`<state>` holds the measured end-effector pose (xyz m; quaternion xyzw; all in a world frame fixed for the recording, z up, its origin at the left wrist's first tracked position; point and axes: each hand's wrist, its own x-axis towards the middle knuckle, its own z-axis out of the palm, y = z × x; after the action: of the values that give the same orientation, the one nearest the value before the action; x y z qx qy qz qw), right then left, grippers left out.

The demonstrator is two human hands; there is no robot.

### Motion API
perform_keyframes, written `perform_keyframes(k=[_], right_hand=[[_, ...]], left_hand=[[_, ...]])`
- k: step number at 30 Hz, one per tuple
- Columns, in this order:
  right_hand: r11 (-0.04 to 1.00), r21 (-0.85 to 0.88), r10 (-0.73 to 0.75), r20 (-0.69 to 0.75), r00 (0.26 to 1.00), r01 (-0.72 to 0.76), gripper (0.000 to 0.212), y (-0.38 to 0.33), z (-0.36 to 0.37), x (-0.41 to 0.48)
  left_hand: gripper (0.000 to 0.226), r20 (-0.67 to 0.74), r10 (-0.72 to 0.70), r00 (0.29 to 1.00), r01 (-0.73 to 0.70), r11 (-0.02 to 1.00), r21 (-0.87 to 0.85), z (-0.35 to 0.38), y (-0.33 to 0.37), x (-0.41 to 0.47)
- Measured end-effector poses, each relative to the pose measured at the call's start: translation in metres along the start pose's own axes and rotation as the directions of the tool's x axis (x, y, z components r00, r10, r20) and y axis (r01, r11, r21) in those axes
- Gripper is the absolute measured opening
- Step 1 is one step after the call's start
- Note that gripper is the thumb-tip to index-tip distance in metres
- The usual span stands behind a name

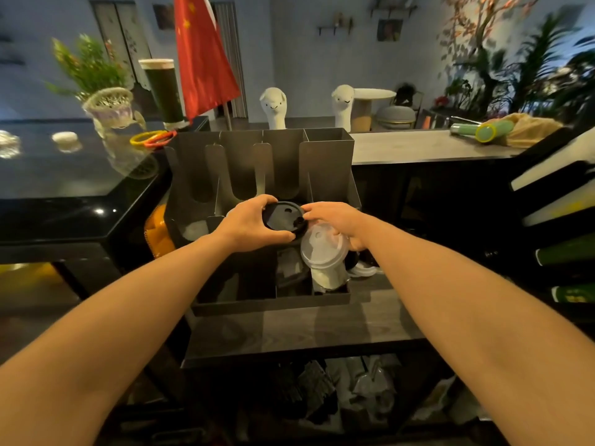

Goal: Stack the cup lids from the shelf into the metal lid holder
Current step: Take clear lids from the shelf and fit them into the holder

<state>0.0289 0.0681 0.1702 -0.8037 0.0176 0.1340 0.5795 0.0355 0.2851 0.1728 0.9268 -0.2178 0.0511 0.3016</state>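
Note:
A dark metal lid holder with several upright slotted compartments stands on a wooden shelf. My left hand grips a black cup lid by its rim in front of the holder's middle slots. My right hand touches the black lid's right edge with its fingertips and also holds a stack of translucent white lids underneath the palm. More white lids lie in the holder's lower right tray. Another white lid lies on the shelf to the right.
A glossy black counter with a potted plant, a tall drink cup and coloured rings is at the left. A red flag and two llama figures stand behind the holder. Bagged supplies fill the shelf below.

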Motion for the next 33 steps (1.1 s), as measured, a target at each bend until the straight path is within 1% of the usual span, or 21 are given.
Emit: perform_keyframes(k=[3,5,8,11,14,17,20,23,24,26,28,31,33], right_hand=[[0.997,-0.062,-0.045,-0.025,0.999,0.043,0.024,-0.008,-0.006,0.003],[0.989,-0.136,-0.057,-0.043,0.997,0.051,0.034,-0.016,-0.012,0.004],[0.959,-0.28,-0.055,-0.006,0.998,0.051,0.052,-0.024,-0.025,0.01],[0.918,-0.389,-0.075,0.029,0.997,0.08,0.062,-0.035,-0.029,0.013],[0.886,-0.451,-0.069,0.101,0.992,0.108,0.061,-0.045,-0.024,0.017],[0.838,-0.536,-0.001,0.19,0.982,0.105,0.055,-0.052,-0.017,0.024],[0.749,-0.658,0.104,0.227,0.968,0.074,0.058,-0.058,-0.016,0.033],[0.646,-0.762,0.176,0.207,0.962,0.045,0.073,-0.061,-0.015,0.038],[0.616,-0.787,0.19,0.198,0.962,0.04,0.074,-0.062,-0.013,0.039],[0.556,-0.83,0.207,0.179,0.962,0.035,0.069,-0.062,-0.01,0.042],[0.495,-0.868,0.215,0.163,0.963,0.037,0.066,-0.064,-0.008,0.046],[0.384,-0.923,0.222,0.133,0.966,0.039,0.069,-0.066,-0.006,0.049],[0.334,-0.942,0.23,0.125,0.965,0.042,0.068,-0.066,-0.004,0.052]], left_hand=[[0.078,-0.013,-0.004,1.0,0.005,0.995,0.096,-0.001,0.003,0.01],[0.078,-0.048,-0.004,0.999,0.011,0.989,0.149,0.0,0.003,0.018],[0.077,-0.098,-0.028,0.995,0.051,0.971,0.233,0.002,0.002,0.031],[0.077,-0.09,-0.056,0.994,0.084,0.935,0.346,0.003,0.003,0.044],[0.076,-0.052,-0.111,0.992,0.123,0.894,0.431,0.004,0.004,0.058],[0.074,0.003,-0.115,0.993,0.098,0.862,0.497,0.006,0.006,0.069],[0.073,0.052,-0.139,0.989,0.091,0.846,0.526,0.013,0.008,0.076],[0.061,0.074,-0.187,0.98,0.119,0.837,0.535,0.019,0.005,0.083],[0.056,0.083,-0.192,0.978,0.119,0.836,0.536,0.021,0.004,0.085],[0.05,0.105,-0.206,0.973,0.122,0.842,0.525,0.025,-0.001,0.087],[0.051,0.121,-0.221,0.968,0.129,0.849,0.512,0.029,-0.005,0.088],[0.052,0.111,-0.231,0.967,0.149,0.858,0.492,0.035,-0.009,0.088],[0.056,0.107,-0.231,0.967,0.147,0.851,0.505,0.036,-0.009,0.088]])
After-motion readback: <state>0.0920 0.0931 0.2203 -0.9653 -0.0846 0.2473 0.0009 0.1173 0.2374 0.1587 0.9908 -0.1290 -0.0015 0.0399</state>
